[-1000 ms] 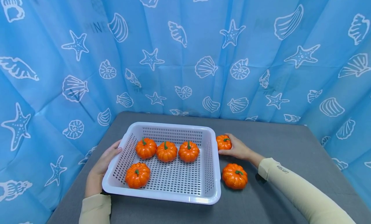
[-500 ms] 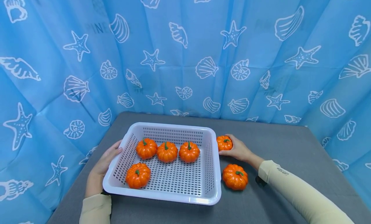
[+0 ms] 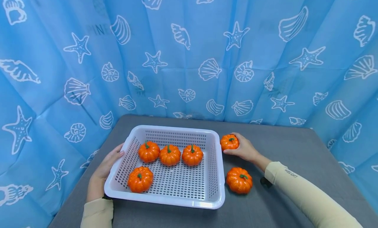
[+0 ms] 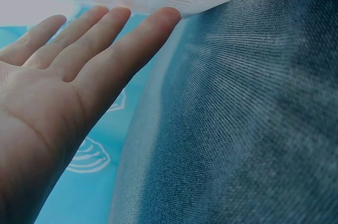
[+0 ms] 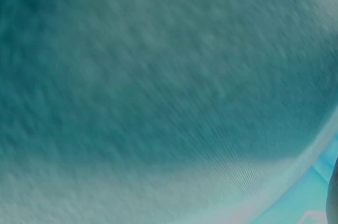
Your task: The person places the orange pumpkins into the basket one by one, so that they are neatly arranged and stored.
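Observation:
In the head view a white plastic basket (image 3: 165, 203) with slotted walls holds several small orange pumpkins with green stems, among them a front-left pumpkin (image 3: 140, 179) and a right-hand pumpkin (image 3: 192, 155). My left hand (image 3: 107, 164) lies along the basket's left side; the left wrist view shows straight fingers (image 4: 113, 57) with tips at its outer wall. Just right of the basket's far corner, my right hand (image 3: 245, 148) grips another pumpkin (image 3: 229, 142) from its right side. A loose pumpkin (image 3: 239, 180) sits nearer me, apart from that hand. The right wrist view shows mostly blurred cloth.
A grey cloth-covered table (image 3: 283, 149) carries everything. Behind it and on both sides hangs a blue curtain (image 3: 189, 73) printed with white shells and starfish. A dark object (image 3: 265, 182) shows under the right cuff.
My right hand and its pumpkin have shifted slightly away from me and rightward, off the basket's rim. The left hand, the basket and the other pumpkins stay put.

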A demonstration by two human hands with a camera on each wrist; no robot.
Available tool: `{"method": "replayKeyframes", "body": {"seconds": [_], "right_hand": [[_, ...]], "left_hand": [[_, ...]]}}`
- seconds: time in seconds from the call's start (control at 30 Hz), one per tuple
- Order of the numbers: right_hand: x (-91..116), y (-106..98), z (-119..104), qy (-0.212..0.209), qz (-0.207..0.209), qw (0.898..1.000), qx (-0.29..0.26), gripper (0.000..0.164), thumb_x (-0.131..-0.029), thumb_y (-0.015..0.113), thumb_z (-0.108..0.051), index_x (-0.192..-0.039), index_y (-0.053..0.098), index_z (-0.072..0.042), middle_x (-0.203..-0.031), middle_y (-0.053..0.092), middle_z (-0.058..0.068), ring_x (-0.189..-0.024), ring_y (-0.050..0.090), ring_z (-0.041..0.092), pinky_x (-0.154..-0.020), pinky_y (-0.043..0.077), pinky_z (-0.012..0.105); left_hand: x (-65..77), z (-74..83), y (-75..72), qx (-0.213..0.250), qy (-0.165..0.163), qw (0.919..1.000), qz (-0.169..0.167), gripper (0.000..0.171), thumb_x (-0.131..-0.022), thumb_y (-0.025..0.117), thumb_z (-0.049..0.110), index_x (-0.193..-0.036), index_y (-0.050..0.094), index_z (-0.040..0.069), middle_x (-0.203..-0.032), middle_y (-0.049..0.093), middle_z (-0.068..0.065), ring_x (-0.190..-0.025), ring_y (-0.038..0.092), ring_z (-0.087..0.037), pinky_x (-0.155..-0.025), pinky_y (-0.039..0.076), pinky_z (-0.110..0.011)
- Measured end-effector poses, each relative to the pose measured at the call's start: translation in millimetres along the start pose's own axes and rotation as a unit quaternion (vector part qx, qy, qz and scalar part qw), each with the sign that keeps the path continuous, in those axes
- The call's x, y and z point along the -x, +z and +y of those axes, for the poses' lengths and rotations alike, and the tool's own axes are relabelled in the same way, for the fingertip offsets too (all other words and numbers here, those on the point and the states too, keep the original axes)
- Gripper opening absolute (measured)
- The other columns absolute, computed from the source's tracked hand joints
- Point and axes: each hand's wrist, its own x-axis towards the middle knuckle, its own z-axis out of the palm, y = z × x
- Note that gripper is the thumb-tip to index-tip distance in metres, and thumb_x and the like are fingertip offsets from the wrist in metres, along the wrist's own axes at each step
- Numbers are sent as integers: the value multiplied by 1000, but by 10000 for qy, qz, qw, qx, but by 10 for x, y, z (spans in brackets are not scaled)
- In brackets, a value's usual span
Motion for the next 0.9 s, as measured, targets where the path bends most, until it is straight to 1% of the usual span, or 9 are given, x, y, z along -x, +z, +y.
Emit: {"method": "replayKeyframes", "body": {"seconds": [0.13,0.3,0.4,0.53,0.63,0.9], "right_hand": [[-32,-69,-26,-89,206,9997,-31,87,-73,78,-47,-138,36,-9,-126,50,13,-102,53,28,-86,51,43],[-63,-140,-103,-272,404,9988,-43,85,-74,78,-43,-138,36,-7,-126,50,15,-102,54,30,-86,52,44],[-79,-177,-162,-335,478,9983,-92,82,-75,78,-40,-138,37,-8,-125,50,15,-101,54,29,-84,52,42],[-113,-222,-223,-426,509,9976,-202,80,-76,78,-39,-137,37,-9,-125,50,15,-101,54,29,-83,53,41],[-140,-258,-290,-448,506,9974,-262,80,-76,77,-39,-137,35,-9,-125,50,14,-103,54,29,-85,53,42],[-200,-325,-551,-602,505,9964,-303,79,-76,77,-40,-137,35,-11,-123,51,12,-101,55,27,-81,54,40]], "left_hand": [[6,-1,-6,-47,16,10000,1,52,-103,33,30,-151,17,24,-128,56,-1,-106,63,-29,-84,52,-54],[5,-1,-9,-34,-5,10000,1,52,-103,34,31,-151,17,24,-128,55,-1,-106,63,-29,-84,52,-54],[-1,-5,-10,-2,-7,10000,-13,52,-103,33,31,-151,16,25,-129,55,-1,-107,62,-29,-84,52,-54],[-2,-17,-23,46,5,10000,-62,52,-103,33,30,-152,16,24,-129,56,0,-107,63,-28,-85,52,-54],[1,-18,-25,66,16,9999,-90,52,-103,33,30,-152,15,24,-129,56,0,-107,63,-28,-85,52,-54],[3,5,-9,-3,-4,10000,-60,52,-103,33,31,-151,16,25,-130,55,-1,-108,62,-29,-84,52,-55]]}}
